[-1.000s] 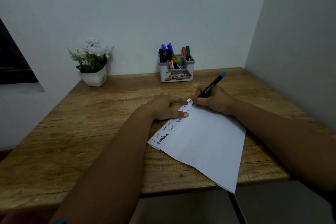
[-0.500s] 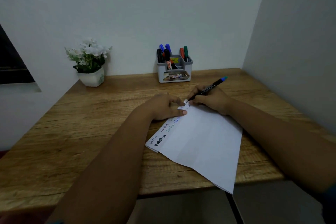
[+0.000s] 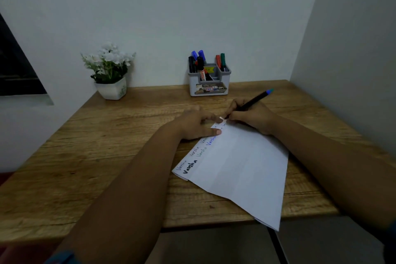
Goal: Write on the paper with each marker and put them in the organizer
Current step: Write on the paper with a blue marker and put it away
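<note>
A white sheet of paper (image 3: pixel 242 169) lies slanted on the wooden desk (image 3: pixel 96 156), with several written words along its left edge. My right hand (image 3: pixel 250 117) grips a black marker with a blue end (image 3: pixel 254 99), its tip on the paper's far corner. My left hand (image 3: pixel 198 123) rests on the paper's upper left edge, fingers flat and pressing it down. The grey organizer (image 3: pixel 209 80) stands at the back of the desk against the wall, holding several markers: black, blue, red and green.
A white pot of white flowers (image 3: pixel 110 72) stands at the back left of the desk. Walls close the desk at the back and right. The paper's near corner hangs over the desk's front edge.
The marker in my right hand has tilted lower and its tip has shifted along the paper's far corner. My left hand stays pressed on the paper.
</note>
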